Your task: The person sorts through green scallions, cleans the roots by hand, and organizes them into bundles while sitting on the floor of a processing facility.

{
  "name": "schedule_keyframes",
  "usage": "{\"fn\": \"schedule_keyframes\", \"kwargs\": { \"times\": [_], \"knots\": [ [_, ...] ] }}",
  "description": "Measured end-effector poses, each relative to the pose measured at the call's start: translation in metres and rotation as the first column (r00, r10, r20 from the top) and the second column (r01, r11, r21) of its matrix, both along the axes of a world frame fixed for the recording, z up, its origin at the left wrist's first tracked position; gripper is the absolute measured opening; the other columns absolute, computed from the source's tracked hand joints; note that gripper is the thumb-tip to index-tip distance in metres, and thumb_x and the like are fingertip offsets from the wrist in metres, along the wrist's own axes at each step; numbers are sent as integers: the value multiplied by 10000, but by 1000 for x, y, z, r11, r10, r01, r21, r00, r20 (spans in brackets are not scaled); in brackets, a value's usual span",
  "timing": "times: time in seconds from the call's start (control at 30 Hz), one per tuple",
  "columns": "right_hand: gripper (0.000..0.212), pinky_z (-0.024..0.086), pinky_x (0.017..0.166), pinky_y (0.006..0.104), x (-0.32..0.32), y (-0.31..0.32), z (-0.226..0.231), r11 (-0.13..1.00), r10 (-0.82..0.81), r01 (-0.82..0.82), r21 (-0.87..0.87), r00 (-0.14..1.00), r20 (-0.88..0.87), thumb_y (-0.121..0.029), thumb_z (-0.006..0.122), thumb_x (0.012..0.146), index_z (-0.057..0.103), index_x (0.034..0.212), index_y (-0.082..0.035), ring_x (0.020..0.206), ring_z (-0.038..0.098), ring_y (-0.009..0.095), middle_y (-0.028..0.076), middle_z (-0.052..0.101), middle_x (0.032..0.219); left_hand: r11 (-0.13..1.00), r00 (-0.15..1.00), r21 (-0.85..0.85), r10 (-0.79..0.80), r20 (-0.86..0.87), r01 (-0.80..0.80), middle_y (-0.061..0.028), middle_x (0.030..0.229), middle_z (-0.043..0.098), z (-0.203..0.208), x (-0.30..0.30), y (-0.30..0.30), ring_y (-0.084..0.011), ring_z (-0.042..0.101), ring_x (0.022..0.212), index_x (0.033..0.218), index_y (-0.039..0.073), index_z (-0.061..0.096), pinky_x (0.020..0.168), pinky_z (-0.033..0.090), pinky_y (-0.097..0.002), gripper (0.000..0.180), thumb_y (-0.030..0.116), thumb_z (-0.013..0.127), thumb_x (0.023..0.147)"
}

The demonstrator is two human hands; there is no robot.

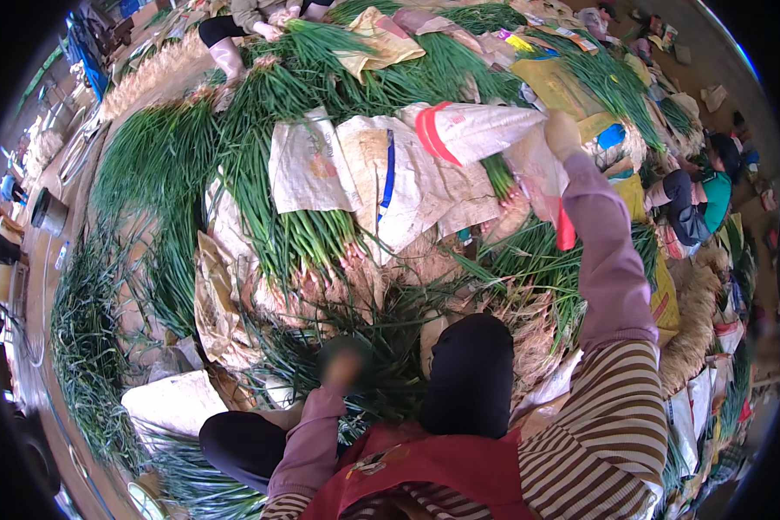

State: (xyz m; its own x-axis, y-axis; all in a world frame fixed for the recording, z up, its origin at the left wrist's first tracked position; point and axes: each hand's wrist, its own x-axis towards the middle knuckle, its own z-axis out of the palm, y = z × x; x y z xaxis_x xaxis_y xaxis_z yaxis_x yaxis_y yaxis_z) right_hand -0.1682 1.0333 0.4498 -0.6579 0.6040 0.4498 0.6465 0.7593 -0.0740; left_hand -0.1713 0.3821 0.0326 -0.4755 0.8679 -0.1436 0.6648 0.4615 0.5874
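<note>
My right arm reaches far forward, and my gloved right hand (563, 136) is closed on the corner of a white woven sack (485, 132) with a red stripe. Part of that sack is lifted. Under it, a bunch of green onions (499, 178) shows its pale bulb ends. My left hand (343, 367) is low in front of me, over loose green onion leaves (381, 390); it is blurred, so its fingers cannot be read. Between my hands, trimmed green onions (321, 238) lie partly covered by another white sack (312, 165).
Long heaps of green onions (156, 160) spread ahead and to the left. Pale roots (321, 303) are piled before my knees. Across the heap sits a person (264, 17) handling onions; another person (702, 204) sits at the right. A dark bucket (49, 212) stands far left.
</note>
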Motion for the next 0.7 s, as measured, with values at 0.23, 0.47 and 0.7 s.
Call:
{"fn": "schedule_keyframes", "kwargs": {
  "times": [0.23,0.47,0.7],
  "knots": [
    [244,461,786,436,17,-49,-33,985,84,-101,-138,989,-124,-158,487,794,618,960,-37,891,590,392,239,615,909,999,999,53,12,-50,-9,-87,1058,617,14,-3,-3,-254,588,979,966,159,662,835,474,-326,208,194,595,773],
    [359,476,790,418,50,-21,-14,953,-278,231,-194,923,-267,-192,511,773,595,1104,-82,883,610,372,238,624,938,818,544,-38,416,728,-574,-61,920,656,83,-2,18,-126,600,844,1019,11,638,759,470,-253,284,170,630,785],
    [243,485,688,415,134,159,-44,990,-124,62,-126,802,-585,-205,551,713,661,863,-50,757,625,356,224,635,791,890,569,38,257,781,-455,-43,980,642,178,-33,171,-124,585,905,1056,6,619,804,445,-266,304,204,600,825]
  ]
}}
